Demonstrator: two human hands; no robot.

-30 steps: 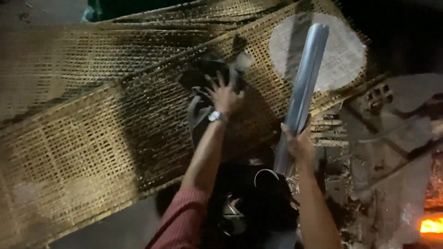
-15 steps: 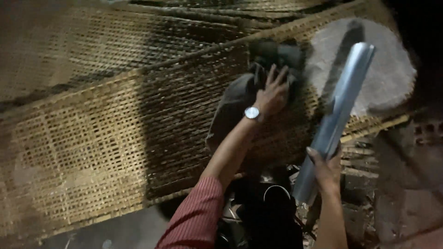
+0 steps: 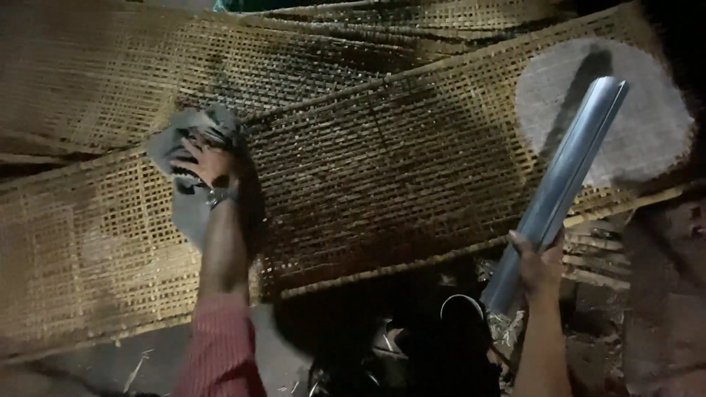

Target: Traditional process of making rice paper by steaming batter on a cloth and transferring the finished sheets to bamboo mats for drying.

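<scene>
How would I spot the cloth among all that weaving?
Find the long woven bamboo mat lying slantwise across the view. Near its left part, the left hand presses on a crumpled grey cloth, the only soft, unwoven thing there.

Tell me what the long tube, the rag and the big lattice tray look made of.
Tube in the right hand: probably metal, smooth and silvery, with a bright sheen along it.
Rag under the left hand: soft grey cloth, crumpled.
Tray: woven strips, likely bamboo, tan, in an open grid.
</scene>
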